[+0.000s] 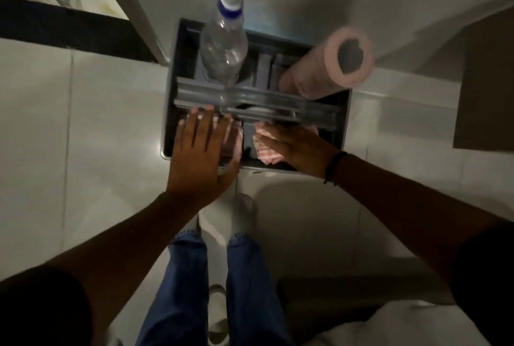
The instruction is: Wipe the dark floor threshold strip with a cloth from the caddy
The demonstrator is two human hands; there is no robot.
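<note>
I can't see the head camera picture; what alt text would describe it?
Seen from above, a person's right hand grips a pink-striped cloth in a gray caddy while the left hand hovers spread open. The caddy holds a spray bottle and pink paper roll; the dark threshold strip lies upper left.

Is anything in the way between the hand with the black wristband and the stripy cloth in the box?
No. The right hand is already on the pink-and-white striped cloth in the near compartment of the grey plastic caddy. The caddy's grey handle bar runs just beyond it, not over it. The left hand hovers open nearby.
</note>
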